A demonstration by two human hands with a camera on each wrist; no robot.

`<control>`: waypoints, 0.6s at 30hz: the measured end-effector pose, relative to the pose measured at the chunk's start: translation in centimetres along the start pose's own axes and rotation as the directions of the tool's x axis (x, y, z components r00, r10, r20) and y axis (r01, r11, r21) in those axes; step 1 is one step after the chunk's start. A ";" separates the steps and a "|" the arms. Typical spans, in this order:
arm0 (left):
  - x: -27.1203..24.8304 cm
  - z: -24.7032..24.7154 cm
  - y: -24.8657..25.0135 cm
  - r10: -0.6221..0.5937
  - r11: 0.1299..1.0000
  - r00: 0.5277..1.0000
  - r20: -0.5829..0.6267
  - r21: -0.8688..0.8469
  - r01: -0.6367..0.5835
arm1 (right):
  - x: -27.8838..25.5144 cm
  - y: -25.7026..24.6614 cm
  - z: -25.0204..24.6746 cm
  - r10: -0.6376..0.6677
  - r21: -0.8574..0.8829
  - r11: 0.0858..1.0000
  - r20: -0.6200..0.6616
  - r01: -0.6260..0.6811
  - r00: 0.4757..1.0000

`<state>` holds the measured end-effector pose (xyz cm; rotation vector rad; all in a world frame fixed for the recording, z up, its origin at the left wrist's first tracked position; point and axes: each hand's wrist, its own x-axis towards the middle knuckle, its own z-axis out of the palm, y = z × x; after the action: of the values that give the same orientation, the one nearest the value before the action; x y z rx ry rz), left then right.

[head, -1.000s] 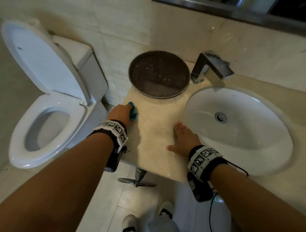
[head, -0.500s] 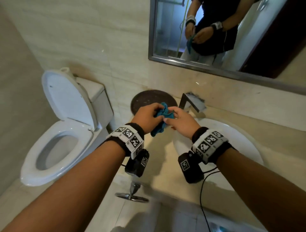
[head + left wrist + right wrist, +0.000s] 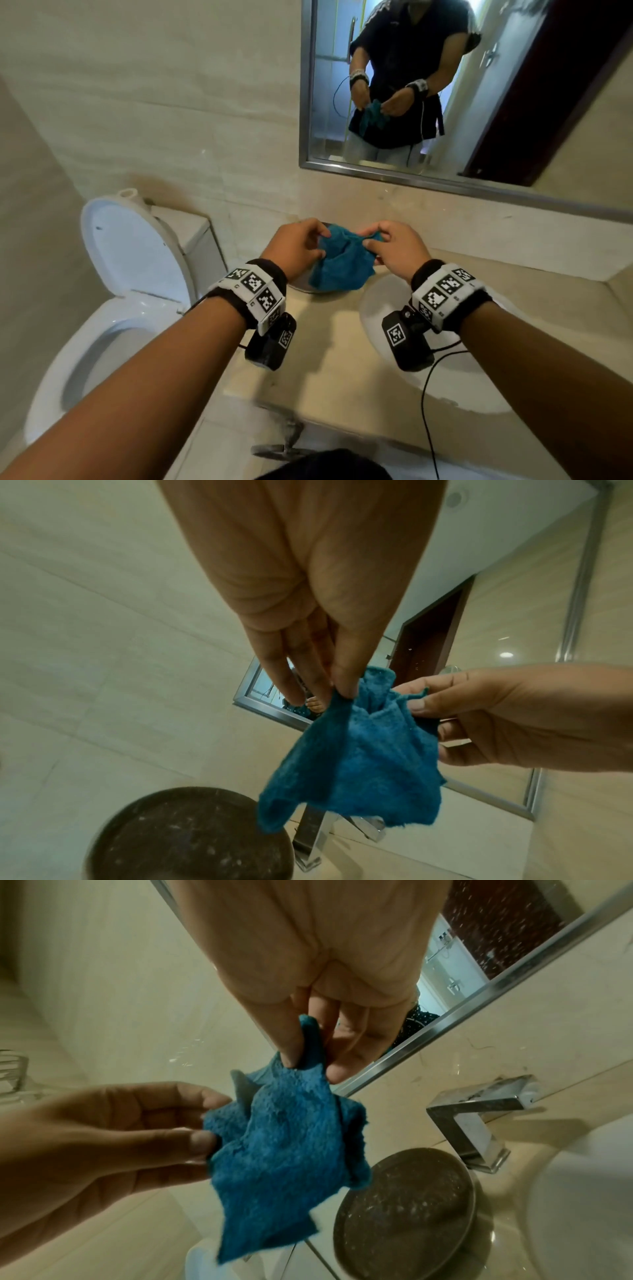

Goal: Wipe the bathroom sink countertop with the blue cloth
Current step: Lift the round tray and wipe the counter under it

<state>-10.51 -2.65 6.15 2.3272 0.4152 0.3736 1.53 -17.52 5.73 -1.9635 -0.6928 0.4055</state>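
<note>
The blue cloth [image 3: 340,263] hangs in the air above the beige countertop [image 3: 329,363], stretched between both hands. My left hand [image 3: 301,248] pinches its left top corner between thumb and fingers. My right hand [image 3: 387,246] pinches the right top edge. In the left wrist view the cloth [image 3: 363,758] droops from my left hand [image 3: 337,688], with my right hand [image 3: 445,712] coming in from the right. In the right wrist view the cloth [image 3: 284,1145] dangles from my right hand [image 3: 308,1056], and my left hand [image 3: 192,1123] holds its side.
A white sink basin [image 3: 435,387] is set in the counter at right, with a chrome faucet [image 3: 479,1118] behind it. A round dark tray [image 3: 407,1213] sits at the counter's back left. A toilet [image 3: 113,308] with raised lid stands left. A mirror [image 3: 445,85] hangs above.
My left hand lifted the cloth off the counter's left edge and my right hand left the counter to join it. Both hands now spread the cloth apart in the air.
</note>
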 end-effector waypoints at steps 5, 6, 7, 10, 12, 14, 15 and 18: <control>0.9 -2.3 -1.4 0.051 0.998 0.998 0.022 0.027 -0.051 | 1.0 -0.7 0.1 0.009 -0.088 0.996 -0.109 -0.018 0.994; 1.1 -2.6 -1.8 0.056 0.997 0.998 0.033 0.054 -0.057 | 1.2 -0.7 0.0 0.015 -0.109 0.994 -0.128 -0.029 0.992; 1.3 -2.9 -2.3 0.051 0.995 0.998 0.041 0.087 -0.055 | 1.2 -0.7 0.0 0.032 -0.110 0.993 -0.140 -0.048 0.990; 2.0 -3.7 -3.7 0.011 0.986 0.999 0.037 0.165 -0.017 | 1.4 -0.5 -0.3 0.044 -0.104 0.993 -0.168 -0.063 0.985; 2.3 -4.1 -4.3 -0.011 0.983 1.000 0.011 0.184 0.009 | 1.4 -0.2 -0.7 0.038 -0.140 0.988 -0.169 -0.062 0.985; 2.4 -4.4 -4.6 -0.009 0.981 0.999 -0.036 0.191 0.016 | 1.4 -0.1 -0.8 0.032 -0.177 0.983 -0.131 -0.056 0.991; 2.5 -4.4 -4.6 0.006 0.978 0.998 -0.060 0.206 0.007 | 1.5 0.0 -0.9 0.039 -0.218 0.974 -0.110 -0.062 0.993; 2.6 -4.5 -4.4 0.047 0.969 0.998 -0.044 0.244 -0.034 | 1.4 -0.2 -0.9 0.078 -0.381 0.920 -0.056 -0.094 0.995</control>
<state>-10.74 4.16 6.51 2.5721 0.4603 0.4215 3.06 -17.21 6.33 -2.3732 -0.7011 0.2978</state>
